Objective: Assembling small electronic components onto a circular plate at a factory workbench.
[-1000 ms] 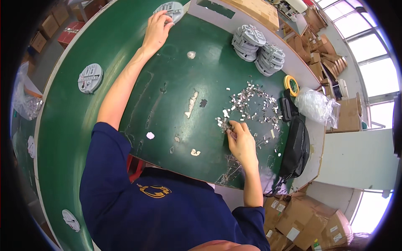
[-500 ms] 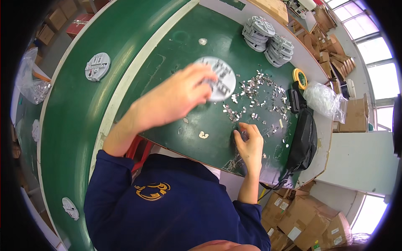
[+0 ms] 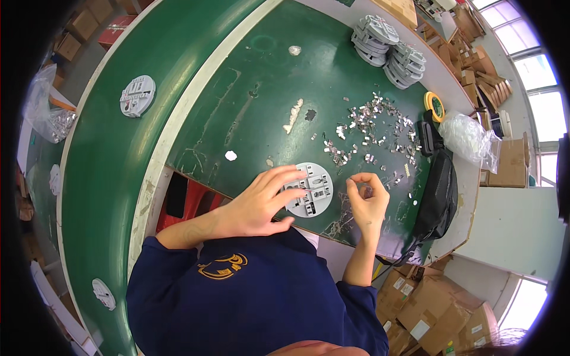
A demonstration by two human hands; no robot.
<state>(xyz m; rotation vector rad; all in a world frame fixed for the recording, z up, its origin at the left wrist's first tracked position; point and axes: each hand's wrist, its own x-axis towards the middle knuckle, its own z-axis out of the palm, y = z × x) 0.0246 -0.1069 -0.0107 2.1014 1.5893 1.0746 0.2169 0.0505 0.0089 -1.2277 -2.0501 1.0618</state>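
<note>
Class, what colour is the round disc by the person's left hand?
The round disc is light grey; it shows best in the head view.

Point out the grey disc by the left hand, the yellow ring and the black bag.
Grey disc [image 3: 317, 191], head view: its upper face.
Yellow ring [image 3: 428, 107], head view: left side of its band.
Black bag [image 3: 438, 193], head view: middle of its body.

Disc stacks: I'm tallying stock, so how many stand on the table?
2: the far stack and the near stack, next to each other on the far right of the table. Others may be hidden behind them. The disc at the left hand is single.
</note>
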